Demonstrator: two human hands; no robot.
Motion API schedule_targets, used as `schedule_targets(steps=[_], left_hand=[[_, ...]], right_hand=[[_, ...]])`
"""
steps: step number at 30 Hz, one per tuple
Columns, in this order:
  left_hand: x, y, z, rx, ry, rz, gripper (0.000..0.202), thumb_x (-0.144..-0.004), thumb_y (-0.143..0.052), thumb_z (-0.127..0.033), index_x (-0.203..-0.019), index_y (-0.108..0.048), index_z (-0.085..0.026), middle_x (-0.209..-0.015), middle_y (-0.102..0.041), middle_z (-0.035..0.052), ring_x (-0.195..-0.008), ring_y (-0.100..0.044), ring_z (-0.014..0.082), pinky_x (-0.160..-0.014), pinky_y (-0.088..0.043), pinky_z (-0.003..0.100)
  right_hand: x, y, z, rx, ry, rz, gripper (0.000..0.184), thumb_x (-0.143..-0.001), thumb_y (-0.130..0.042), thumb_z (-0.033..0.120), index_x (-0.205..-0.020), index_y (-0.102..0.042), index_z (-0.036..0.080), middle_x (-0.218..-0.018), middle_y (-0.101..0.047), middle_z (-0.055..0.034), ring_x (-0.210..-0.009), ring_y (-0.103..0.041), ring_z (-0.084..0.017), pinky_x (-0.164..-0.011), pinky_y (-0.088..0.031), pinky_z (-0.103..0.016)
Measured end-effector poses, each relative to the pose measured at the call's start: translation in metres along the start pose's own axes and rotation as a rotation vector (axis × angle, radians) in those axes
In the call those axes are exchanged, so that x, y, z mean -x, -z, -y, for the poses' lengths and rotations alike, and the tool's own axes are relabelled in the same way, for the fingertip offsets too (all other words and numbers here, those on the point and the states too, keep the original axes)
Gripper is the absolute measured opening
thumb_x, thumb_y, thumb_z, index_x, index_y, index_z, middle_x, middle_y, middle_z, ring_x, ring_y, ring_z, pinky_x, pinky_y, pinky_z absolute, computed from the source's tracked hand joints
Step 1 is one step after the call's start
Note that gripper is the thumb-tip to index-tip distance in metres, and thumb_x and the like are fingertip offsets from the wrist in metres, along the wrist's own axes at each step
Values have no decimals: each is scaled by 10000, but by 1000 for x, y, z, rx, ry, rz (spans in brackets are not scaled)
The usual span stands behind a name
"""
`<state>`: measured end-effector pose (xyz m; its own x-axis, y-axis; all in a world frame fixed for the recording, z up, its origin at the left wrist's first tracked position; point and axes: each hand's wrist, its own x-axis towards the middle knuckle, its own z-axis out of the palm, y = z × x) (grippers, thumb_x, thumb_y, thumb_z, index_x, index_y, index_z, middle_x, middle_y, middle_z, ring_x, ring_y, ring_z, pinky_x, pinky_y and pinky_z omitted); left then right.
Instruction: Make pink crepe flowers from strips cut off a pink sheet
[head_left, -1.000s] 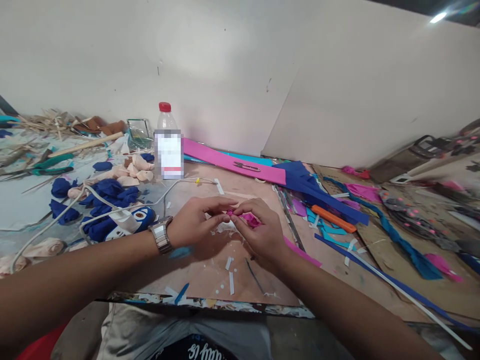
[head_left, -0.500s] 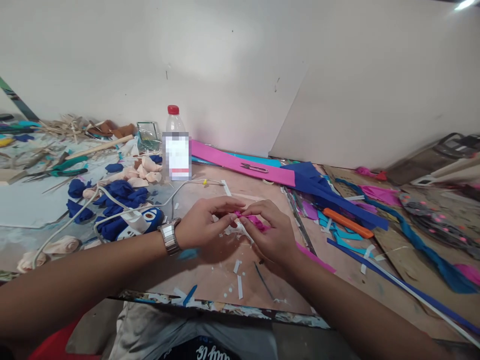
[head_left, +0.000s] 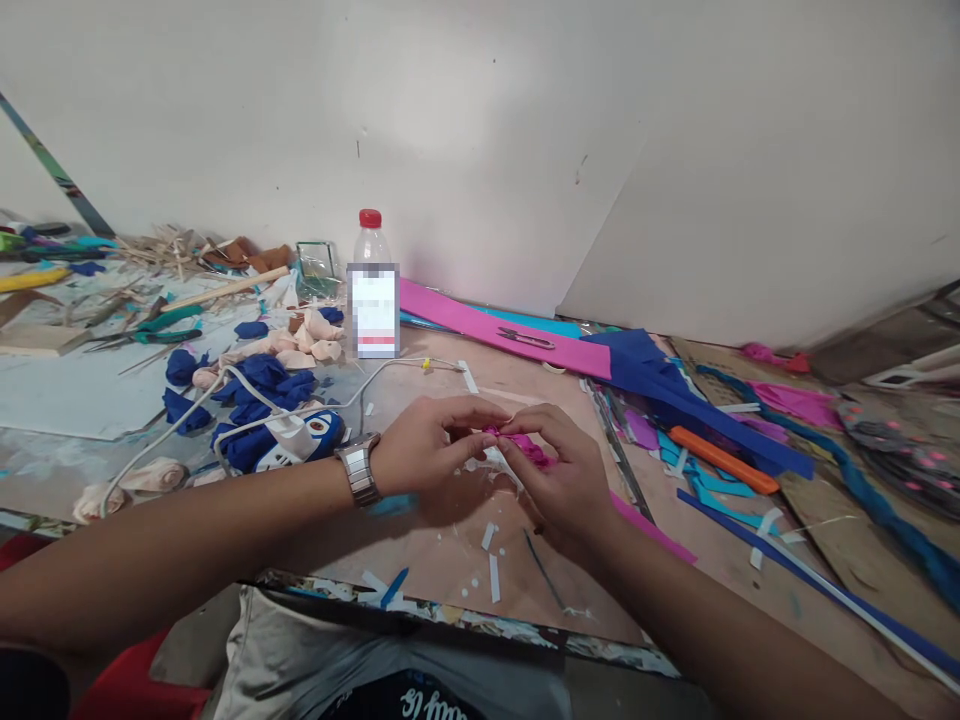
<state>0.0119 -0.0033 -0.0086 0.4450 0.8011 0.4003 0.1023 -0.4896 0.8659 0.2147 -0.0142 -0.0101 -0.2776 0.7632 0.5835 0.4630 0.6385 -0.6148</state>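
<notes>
Close together above the middle of the table, both hands pinch a small gathered piece of bright pink crepe paper [head_left: 532, 451]. My left hand [head_left: 427, 450], with a metal watch [head_left: 361, 470] on its wrist, grips the left end between thumb and forefinger. My right hand [head_left: 566, 478] has thumb and fingers closed on the crumpled right part. Below the fingers is some whitish, thin material whose kind I cannot make out. A long pink strip [head_left: 654, 528] lies by my right wrist.
Left of my hands lie a white cable [head_left: 375, 375], a power strip [head_left: 322, 430], dark blue paper roses [head_left: 259, 385] and peach ones [head_left: 154, 475]. Small scissors [head_left: 525, 338] rest on a flat pink strip [head_left: 457, 315]. Behind stands a red-capped bottle [head_left: 371, 240]; an orange cutter [head_left: 724, 460] lies right.
The whole view has shifted slightly, with things appearing farther right. Both hands keep their pinch on the pink crepe paper, with little visible finger movement.
</notes>
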Motion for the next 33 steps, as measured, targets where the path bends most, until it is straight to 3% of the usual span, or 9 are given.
schedule_targets(steps=[9,15,21,28,33], left_hand=[[2,-3,4,40,-16,20,320,-955,-610,-285,-1258,-635,-185,-1226,-719,106,-887,-748,151,-776,-627,263],[2,-2,0,51,13,51,300,-967,-591,-308,-1234,-637,-178,-1154,-738,110,-713,-729,117,-658,-620,241],[2,-3,-2,114,43,34,316,-968,-592,-299,-1254,-629,-171,-1187,-729,130,-747,-740,133,-607,-612,214],[3,-4,-2,79,2,64,324,-985,-551,-270,-1293,-619,-193,-1304,-672,119,-767,-735,111,-725,-634,251],[4,-4,1,21,-21,71,351,-980,-545,-234,-1325,-603,-212,-1363,-640,125,-909,-740,151,-790,-634,287]], right_hand=[[-1,1,2,-24,32,10,45,-883,-695,197,-907,-696,235,-932,-660,-44,-912,-635,-216,-822,-499,-367],[-1,0,2,17,-20,-9,25,-876,-701,237,-851,-701,235,-917,-638,-50,-886,-625,-228,-806,-494,-390],[-2,1,3,100,-10,-27,47,-874,-718,283,-846,-719,245,-893,-639,-46,-875,-623,-231,-807,-487,-399],[2,-2,0,26,-37,-27,55,-894,-713,298,-872,-721,248,-928,-614,-42,-906,-615,-222,-829,-492,-387],[2,-2,-1,-1,-46,-34,42,-886,-724,292,-894,-723,250,-946,-624,-49,-921,-622,-226,-842,-501,-393]])
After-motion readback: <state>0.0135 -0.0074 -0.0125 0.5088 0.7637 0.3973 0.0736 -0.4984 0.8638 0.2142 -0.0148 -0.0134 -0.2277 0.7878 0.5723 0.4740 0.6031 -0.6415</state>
